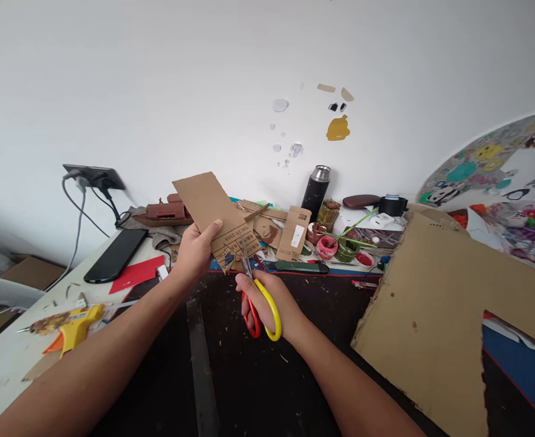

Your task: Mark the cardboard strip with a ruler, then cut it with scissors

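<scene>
My left hand (193,252) grips a piece of brown cardboard (209,200) by its lower left edge, thumb on top. Dark print runs along the lower part of the piece, and its bottom edge is ragged. In my right hand (274,300) is a pair of scissors (272,309) with one yellow and one red handle loop. The blades point up and away from me and meet the printed lower part of the cardboard. How far they have cut into it I cannot tell.
A steel ruler (202,370) lies on the black mat. A large cardboard sheet (424,315) covers the right side. At left are a yellow glue gun (78,328) and a phone (116,255). Behind stand paint jars (326,246), a black thermos (316,191) and a green utility knife (300,267).
</scene>
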`<state>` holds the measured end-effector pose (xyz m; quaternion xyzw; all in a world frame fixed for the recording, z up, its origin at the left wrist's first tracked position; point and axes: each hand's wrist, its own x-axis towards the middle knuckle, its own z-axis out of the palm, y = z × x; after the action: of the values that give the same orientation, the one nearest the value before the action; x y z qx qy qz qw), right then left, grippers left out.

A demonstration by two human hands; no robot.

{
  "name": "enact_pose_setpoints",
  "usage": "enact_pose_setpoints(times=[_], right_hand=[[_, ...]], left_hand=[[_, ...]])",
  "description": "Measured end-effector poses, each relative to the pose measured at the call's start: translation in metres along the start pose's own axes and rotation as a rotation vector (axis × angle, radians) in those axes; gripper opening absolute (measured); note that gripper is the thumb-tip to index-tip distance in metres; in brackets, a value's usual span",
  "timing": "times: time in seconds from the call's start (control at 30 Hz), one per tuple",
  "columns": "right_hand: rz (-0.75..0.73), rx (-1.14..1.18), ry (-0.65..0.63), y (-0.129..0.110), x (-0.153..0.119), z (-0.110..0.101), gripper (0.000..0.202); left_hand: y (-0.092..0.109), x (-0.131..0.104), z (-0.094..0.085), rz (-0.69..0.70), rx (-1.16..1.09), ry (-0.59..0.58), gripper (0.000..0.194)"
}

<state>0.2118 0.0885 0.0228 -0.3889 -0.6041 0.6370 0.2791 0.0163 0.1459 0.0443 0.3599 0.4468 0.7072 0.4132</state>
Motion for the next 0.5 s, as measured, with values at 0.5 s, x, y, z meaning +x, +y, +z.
enact_pose_setpoints(times=[0.5], right_hand=[[-0.009,-0.062,0.040,0.0029,-0.0026,0.0016,0.050]], left_hand=[[-0.0035,-0.0028,0.0031,-0.011,0.007,0.024,0.050]])
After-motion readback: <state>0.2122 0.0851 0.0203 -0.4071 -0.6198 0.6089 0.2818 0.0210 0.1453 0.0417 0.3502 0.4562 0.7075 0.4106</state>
